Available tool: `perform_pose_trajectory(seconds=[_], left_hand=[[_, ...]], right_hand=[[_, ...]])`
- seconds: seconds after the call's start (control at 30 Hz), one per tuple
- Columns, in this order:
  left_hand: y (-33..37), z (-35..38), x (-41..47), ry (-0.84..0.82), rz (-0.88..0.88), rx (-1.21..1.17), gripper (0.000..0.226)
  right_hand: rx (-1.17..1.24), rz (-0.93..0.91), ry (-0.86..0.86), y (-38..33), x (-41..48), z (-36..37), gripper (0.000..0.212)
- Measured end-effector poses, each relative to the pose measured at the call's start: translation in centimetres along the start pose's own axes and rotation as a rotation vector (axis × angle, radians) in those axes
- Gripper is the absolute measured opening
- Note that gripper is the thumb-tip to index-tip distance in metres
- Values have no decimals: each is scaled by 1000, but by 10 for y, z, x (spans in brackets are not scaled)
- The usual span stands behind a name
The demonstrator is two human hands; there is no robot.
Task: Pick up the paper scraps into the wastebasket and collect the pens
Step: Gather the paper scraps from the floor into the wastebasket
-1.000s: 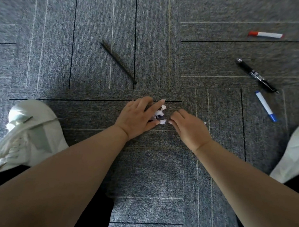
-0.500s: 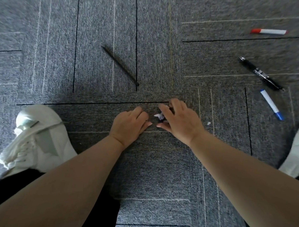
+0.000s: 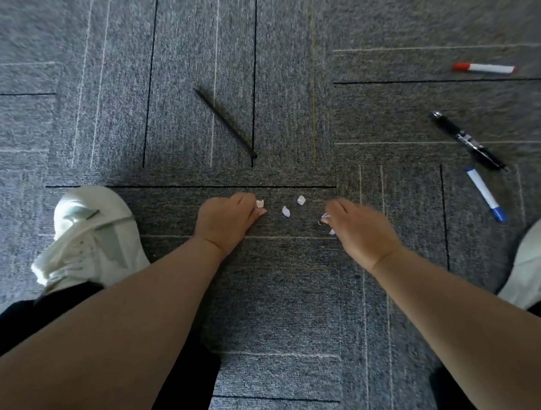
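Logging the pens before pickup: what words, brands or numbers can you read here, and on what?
None can be read.
The black clip pen has pale barrel marks, too blurred to read.
The red-capped white marker and blue-capped white marker show no legible print.

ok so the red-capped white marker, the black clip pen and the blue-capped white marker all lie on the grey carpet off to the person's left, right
Only the side is wrong. The head view shows the red-capped white marker, the black clip pen and the blue-capped white marker all lying on the grey carpet off to the person's right, past the right hand.
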State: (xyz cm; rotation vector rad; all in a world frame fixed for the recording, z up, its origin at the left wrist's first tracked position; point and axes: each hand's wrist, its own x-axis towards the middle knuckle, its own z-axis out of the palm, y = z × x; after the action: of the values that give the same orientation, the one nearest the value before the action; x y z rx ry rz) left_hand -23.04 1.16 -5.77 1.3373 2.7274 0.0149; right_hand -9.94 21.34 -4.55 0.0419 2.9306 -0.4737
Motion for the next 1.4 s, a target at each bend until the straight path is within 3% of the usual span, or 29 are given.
perform_pose_trajectory(seconds=[0.13,0.27,0.37,0.47,0.77,0.93,1.07,1.23,1.4], left_hand=[[19,-45,23,-121,74,-73,25],[65,-108,58,-50,52,-131,31],[108,-163,85,-2,115,-182,36],[163,-221,113,121,258,-172,38],[374,-335,211,214,396,-317,26],[452,-328,258,220,416,-222,30],[477,-301,275,35,402,-271,40],[474,-278,271,-244,406,100,51],[447,-288,240,-247,450,171,57]], right_hand=[[89,77,61,-5,-7,-36,12],[171,146,220,11,-18,-102,14],[191,175,401,37,-46,-165,30],[114,221,525,71,-88,-229,26],[26,492,826,202,-202,-366,23],[61,682,712,260,-220,-359,23],[-104,770,493,283,-230,-339,36],[-154,811,311,287,-243,-325,55],[-109,786,256,262,-249,-325,58]])
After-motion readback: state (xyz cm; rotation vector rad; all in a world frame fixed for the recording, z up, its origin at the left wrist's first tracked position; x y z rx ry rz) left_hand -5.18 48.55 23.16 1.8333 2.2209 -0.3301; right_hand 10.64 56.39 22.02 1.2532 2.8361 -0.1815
